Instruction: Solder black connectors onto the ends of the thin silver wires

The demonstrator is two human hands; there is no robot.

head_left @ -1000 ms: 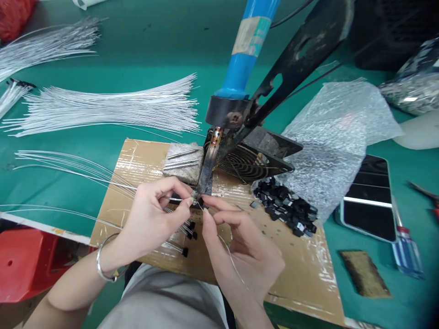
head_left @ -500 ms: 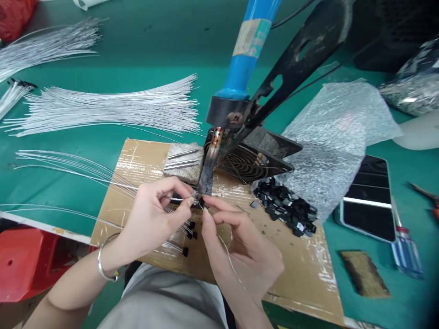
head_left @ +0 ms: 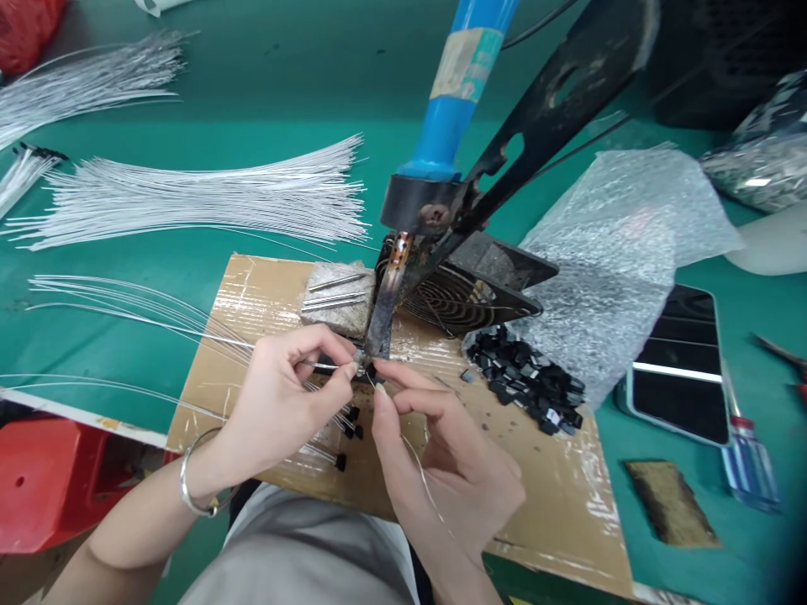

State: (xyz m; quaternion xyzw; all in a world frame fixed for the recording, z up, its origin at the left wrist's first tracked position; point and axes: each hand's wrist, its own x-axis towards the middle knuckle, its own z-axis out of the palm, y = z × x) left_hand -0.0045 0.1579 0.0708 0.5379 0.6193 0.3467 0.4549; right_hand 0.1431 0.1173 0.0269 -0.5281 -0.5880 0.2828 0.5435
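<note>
My left hand [head_left: 287, 399] is closed in a pinch on a thin white wire [head_left: 220, 337], whose long end trails left. My right hand [head_left: 450, 458] pinches a strand of solder wire [head_left: 424, 477] that curves back over the palm. Both sets of fingertips meet just under the dark tip of a blue-handled soldering iron [head_left: 441, 134], which a black metal bracket [head_left: 542, 109] holds tip down. Fingers partly cover the joint at the tip. Below my left hand lie several white wires with black connectors [head_left: 341, 462] on their ends.
Under the hands lies a cardboard sheet [head_left: 555, 521]. Behind the iron stand a black fan [head_left: 454, 298] and a grey block [head_left: 337, 313] with metal rods. To the right are small black parts [head_left: 530, 382], bubble wrap [head_left: 605, 235], a phone [head_left: 677, 361] and a screwdriver [head_left: 747, 462]. White wire bundles [head_left: 208, 202] lie back left.
Both hands stay almost still at the iron's tip. The right hand has shifted very slightly to the right.
</note>
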